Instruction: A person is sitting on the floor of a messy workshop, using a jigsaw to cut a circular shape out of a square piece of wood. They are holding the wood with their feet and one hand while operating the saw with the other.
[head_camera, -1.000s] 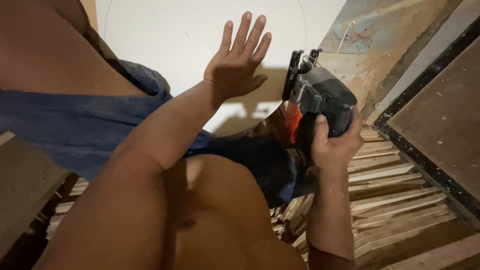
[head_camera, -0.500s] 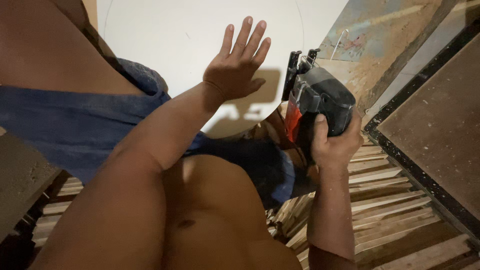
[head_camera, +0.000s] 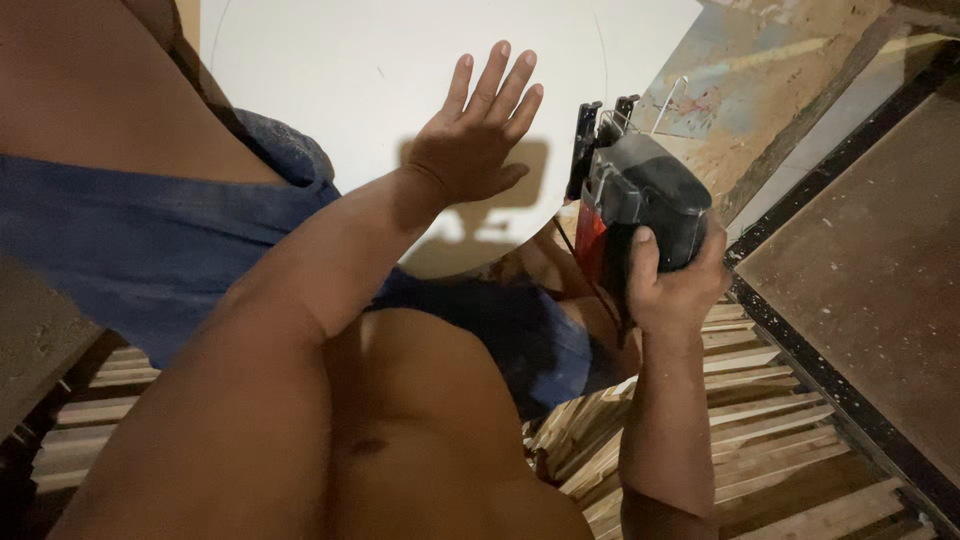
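Here the left hand (head_camera: 470, 150) lies flat, fingers spread, palm down on a white board (head_camera: 320, 70) that fills the upper part of the view from ten to one o'clock. That grip is apart, pressing rather than clasping. The right hand (head_camera: 675, 290) is clamped round the rear handle of a black and red jigsaw (head_camera: 640, 195), which stands at the board's curved edge at about two o'clock from the pressing hand, its blade end pointing away, toward twelve.

The board looks thin, stiff and smooth, so it probably slides easily and may flutter near an unsupported edge; a flat palm close to the cut line, as here, seems the sound place to steady it. A faint pencilled arc shows on its surface. The saw looks compact but dense, top-heavy over its shoe, best held by the handle with the thumb wrapped over.

Below, at five o'clock, a stack of wooden slats (head_camera: 760, 440) lies loose. A dark panel (head_camera: 860, 270) sits at three o'clock.
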